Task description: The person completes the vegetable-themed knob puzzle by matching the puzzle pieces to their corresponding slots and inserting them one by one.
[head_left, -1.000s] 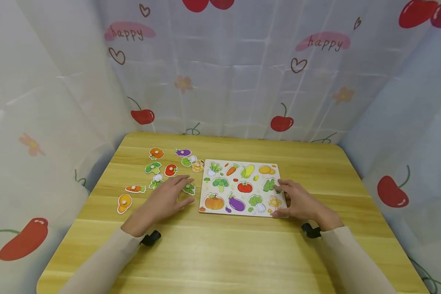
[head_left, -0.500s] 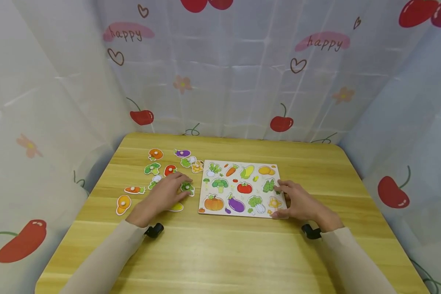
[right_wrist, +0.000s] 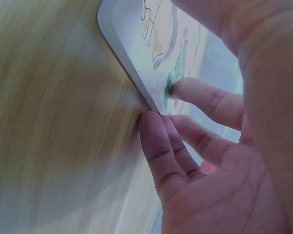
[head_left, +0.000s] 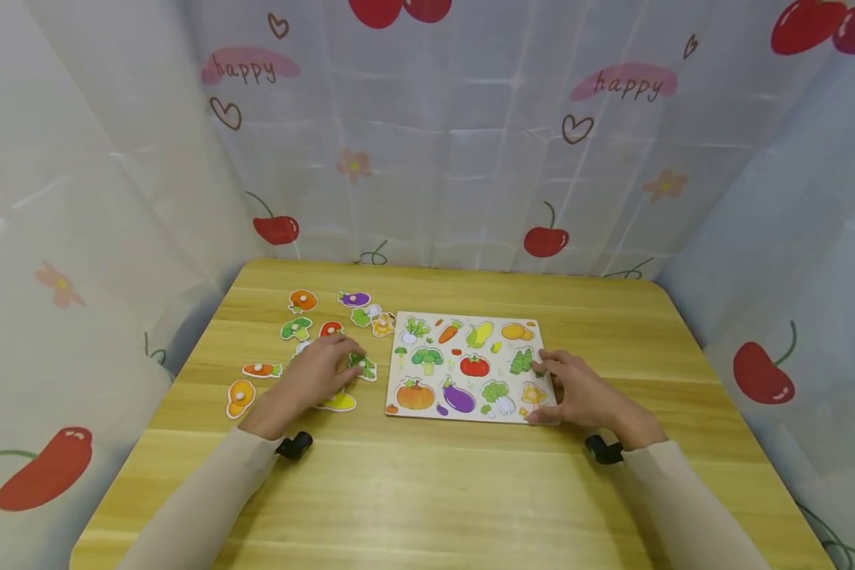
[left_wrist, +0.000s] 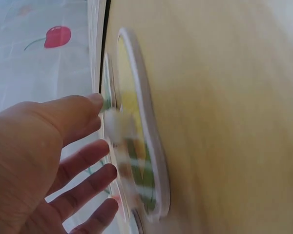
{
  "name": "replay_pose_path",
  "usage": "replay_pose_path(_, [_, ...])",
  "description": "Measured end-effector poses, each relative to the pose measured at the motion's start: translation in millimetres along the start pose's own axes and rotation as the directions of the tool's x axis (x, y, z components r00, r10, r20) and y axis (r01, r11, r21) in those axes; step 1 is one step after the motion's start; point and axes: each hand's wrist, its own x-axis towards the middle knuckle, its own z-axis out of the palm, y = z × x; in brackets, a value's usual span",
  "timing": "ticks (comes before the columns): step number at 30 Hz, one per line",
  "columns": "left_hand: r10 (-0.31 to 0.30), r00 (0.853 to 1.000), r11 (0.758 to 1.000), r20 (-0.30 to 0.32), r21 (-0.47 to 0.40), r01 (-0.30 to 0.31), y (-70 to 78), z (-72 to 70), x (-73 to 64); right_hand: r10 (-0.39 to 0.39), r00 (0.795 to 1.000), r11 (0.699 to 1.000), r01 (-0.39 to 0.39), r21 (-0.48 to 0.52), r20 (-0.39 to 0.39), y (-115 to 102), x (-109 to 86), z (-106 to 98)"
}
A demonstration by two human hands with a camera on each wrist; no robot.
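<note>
My left hand (head_left: 321, 370) reaches over the loose vegetable pieces. Its thumb and index finger are around the knob of a green leafy puzzle piece (head_left: 363, 366); whether they touch it I cannot tell. In the left wrist view, the left hand (left_wrist: 63, 161) has its other fingers spread beside the corn piece (left_wrist: 129, 97), whose white knob is blurred. My right hand (head_left: 580, 392) rests at the right edge of the puzzle board (head_left: 420, 408). Up close, the right hand (right_wrist: 215, 165) has its index fingertip on the board's face and other fingertips against the edge.
Around the left hand lie a pumpkin piece (head_left: 302, 300), eggplant piece (head_left: 355, 298), broccoli piece (head_left: 296, 328), tomato piece (head_left: 330, 327), carrot piece (head_left: 262, 370) and potato piece (head_left: 241, 397). A mushroom piece (head_left: 383, 324) nearly touches the board. Printed curtains surround the wooden table (head_left: 442, 491).
My left hand has drawn back slightly to the left and its fingers have come in around the green leafy piece, uncovering the corn piece. The right hand and board stay put.
</note>
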Motion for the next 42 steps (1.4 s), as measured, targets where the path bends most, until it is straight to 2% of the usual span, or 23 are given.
replay_pose_path(4, [-0.015, 0.999, 1.000, -0.041, -0.025, 0.014, -6.2, -3.5, 1.0, 0.017, 1.000, 1.000, -0.017, 0.001, 0.011, 1.4, -1.6, 0.8])
replay_pose_path(7, [-0.042, 0.997, 0.999, -0.069, -0.038, 0.039, -16.2, -9.0, 3.1, 0.023, 1.000, 1.000, -0.023, 0.001, 0.012, 2.4, -2.3, 0.7])
replay_pose_path(14, [-0.166, 0.981, 0.985, -0.097, -0.065, 0.160, -50.5, -31.5, 2.0, 0.017, 1.000, 1.000, -0.017, 0.008, 0.004, 2.3, -1.7, -0.4])
replay_pose_path(18, [-0.182, 0.976, 0.979, -0.119, -0.117, 0.169, -65.2, -42.6, -3.0, 0.017, 1.000, 1.000, -0.017, 0.008, 0.001, 3.2, -1.1, -1.3])
replay_pose_path(21, [-0.179, 0.978, 0.976, -0.107, -0.147, 0.163, -72.0, -46.7, -7.1, 0.017, 1.000, 1.000, -0.017, 0.006, 0.001, 3.3, -1.0, -2.8])
replay_pose_path(26, [-0.177, 0.983, 0.974, -0.058, -0.155, 0.166, -78.0, -46.7, -9.2, 0.011, 1.000, 1.000, -0.011, 0.003, -0.004, 3.4, -0.9, -6.0])
replay_pose_path(32, [-0.160, 0.987, 0.976, 0.013, -0.145, 0.160, -77.9, -42.8, -6.8, 0.019, 1.000, 1.000, -0.019, 0.008, 0.002, 2.4, -1.3, -6.7])
replay_pose_path(37, [-0.127, 0.992, 0.984, 0.026, -0.125, 0.129, -76.4, -41.5, -7.7, 0.006, 1.000, 1.000, -0.007, 0.016, 0.005, 3.6, -0.2, -3.6])
replay_pose_path(42, [-0.151, 0.988, 0.982, 0.030, -0.109, 0.154, -73.3, -40.2, -10.8, -0.013, 1.000, 1.000, 0.013, 0.016, 0.005, 4.3, 2.1, 0.3])
